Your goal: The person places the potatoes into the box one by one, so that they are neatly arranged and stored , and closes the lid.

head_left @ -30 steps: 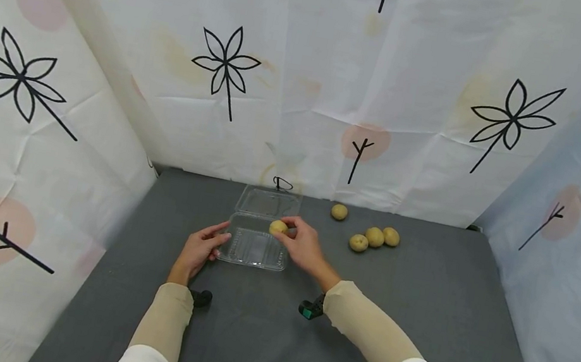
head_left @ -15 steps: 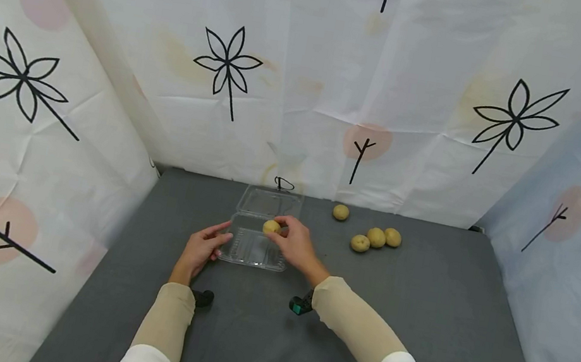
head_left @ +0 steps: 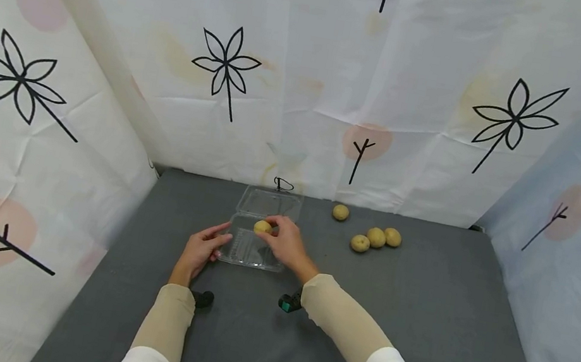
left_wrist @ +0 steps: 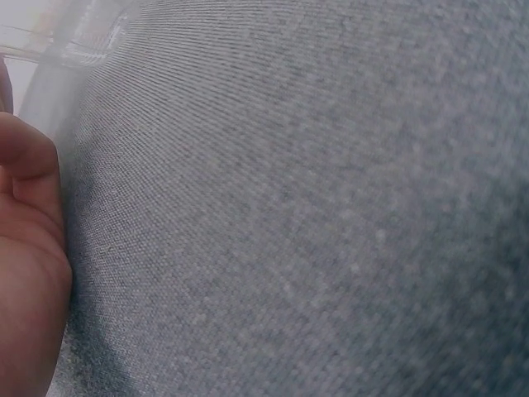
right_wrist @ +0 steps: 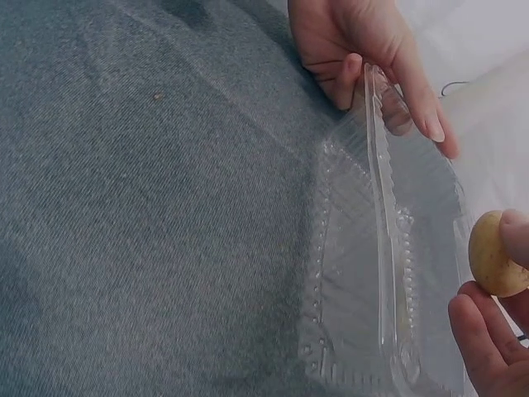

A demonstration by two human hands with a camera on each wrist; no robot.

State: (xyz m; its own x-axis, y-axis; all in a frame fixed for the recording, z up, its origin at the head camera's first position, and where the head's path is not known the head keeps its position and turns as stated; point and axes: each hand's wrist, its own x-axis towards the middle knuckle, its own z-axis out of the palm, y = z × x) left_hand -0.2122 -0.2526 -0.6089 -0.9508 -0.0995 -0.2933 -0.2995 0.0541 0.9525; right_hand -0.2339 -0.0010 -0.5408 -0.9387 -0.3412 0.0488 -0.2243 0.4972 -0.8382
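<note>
A clear plastic clamshell container (head_left: 250,248) lies on the grey cloth with its hinged lid (head_left: 266,202) laid back. At its left side my left hand (head_left: 200,250) grips the rim, the thumb inside and fingers outside, as the right wrist view shows. Between thumb and fingertips, my right hand (head_left: 286,246) pinches a small yellow potato (head_left: 262,227) above the container's far part. That potato (right_wrist: 492,256) appears apart from the container in the right wrist view. The left wrist view catches only part of my left hand (left_wrist: 29,273) and a container corner (left_wrist: 91,41).
Right of the container, three potatoes (head_left: 376,237) lie in a row, and a single potato (head_left: 340,212) sits farther back. A thin black cord loop (head_left: 283,184) is behind the lid. Patterned white curtains (head_left: 307,81) border the table's back and sides.
My right hand has moved left with the pinched potato, from the container's right side toward its middle. The left hand stays at the rim. The other potatoes have not moved.
</note>
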